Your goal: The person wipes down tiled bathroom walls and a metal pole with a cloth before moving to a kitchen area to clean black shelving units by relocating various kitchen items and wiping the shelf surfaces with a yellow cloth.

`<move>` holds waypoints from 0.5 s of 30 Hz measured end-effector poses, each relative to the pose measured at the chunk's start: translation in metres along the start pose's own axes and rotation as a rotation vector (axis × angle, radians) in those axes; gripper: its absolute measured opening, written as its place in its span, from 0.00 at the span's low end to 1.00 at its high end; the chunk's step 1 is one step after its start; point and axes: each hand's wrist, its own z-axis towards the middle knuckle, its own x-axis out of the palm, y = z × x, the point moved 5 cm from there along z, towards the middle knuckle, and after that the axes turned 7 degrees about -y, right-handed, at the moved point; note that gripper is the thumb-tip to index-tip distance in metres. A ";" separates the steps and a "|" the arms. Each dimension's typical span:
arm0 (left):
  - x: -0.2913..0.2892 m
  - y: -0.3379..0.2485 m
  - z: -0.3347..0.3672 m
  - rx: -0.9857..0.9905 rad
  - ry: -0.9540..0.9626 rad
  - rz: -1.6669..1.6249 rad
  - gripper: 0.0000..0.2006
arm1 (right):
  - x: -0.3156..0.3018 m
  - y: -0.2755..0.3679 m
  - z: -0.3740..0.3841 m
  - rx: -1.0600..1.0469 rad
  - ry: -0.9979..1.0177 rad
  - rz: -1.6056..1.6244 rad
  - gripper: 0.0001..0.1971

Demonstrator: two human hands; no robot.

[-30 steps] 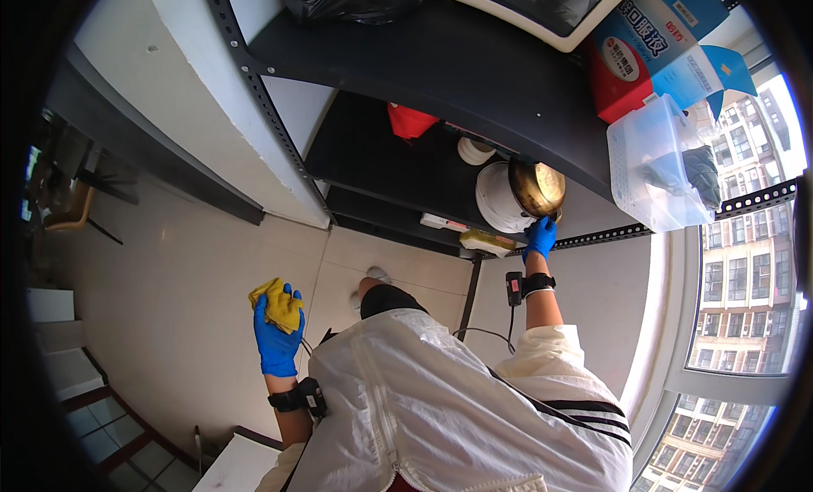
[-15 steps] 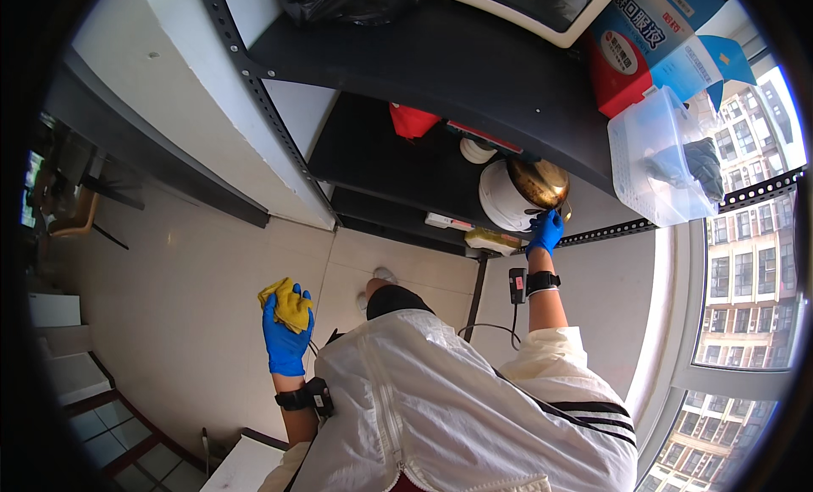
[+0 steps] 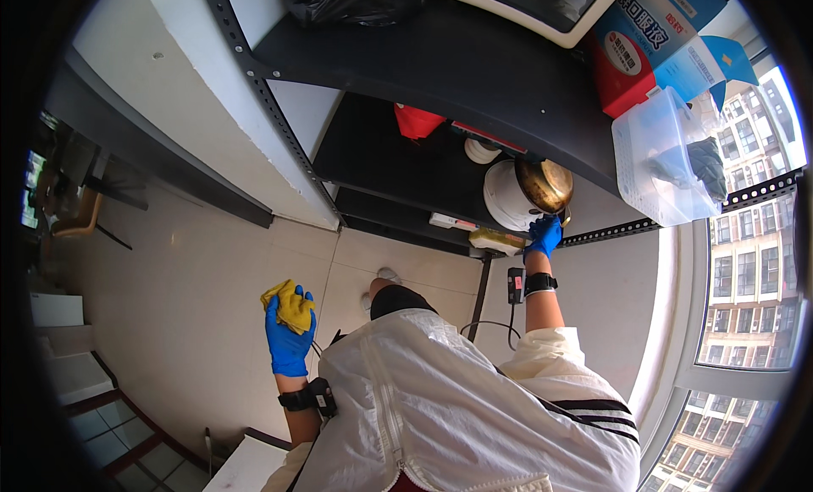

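Observation:
My left hand [image 3: 290, 333], in a blue glove, is closed around a crumpled yellow cloth [image 3: 290, 307] above the floor at the left. At the right, my blue-gloved right hand [image 3: 544, 234] reaches to the front edge of a black shelf. Its fingers are closed at the lower edge of a tilted metal pan [image 3: 546, 187] with a worn golden-brown surface; the exact grip is partly hidden. Behind and left of the pan stands a white pot [image 3: 503, 197]. A stack of white dishes [image 3: 481, 151] sits farther back.
The upper black shelf [image 3: 440, 64] overhangs the pan. On it are a black plastic bag [image 3: 356, 2], a blue-and-red carton [image 3: 639, 47] and a clear plastic bin [image 3: 660, 166]. A red object [image 3: 417, 121] lies on the shelf below. A window [image 3: 749, 289] is at the right.
The view has shifted slightly. My right hand has drawn a little toward me, and slightly more of the pan shows. My left hand still holds the cloth.

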 end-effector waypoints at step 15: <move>-0.002 -0.015 -0.022 0.050 -0.085 -0.027 0.19 | -0.032 -0.193 0.109 -0.297 1.098 -1.378 0.19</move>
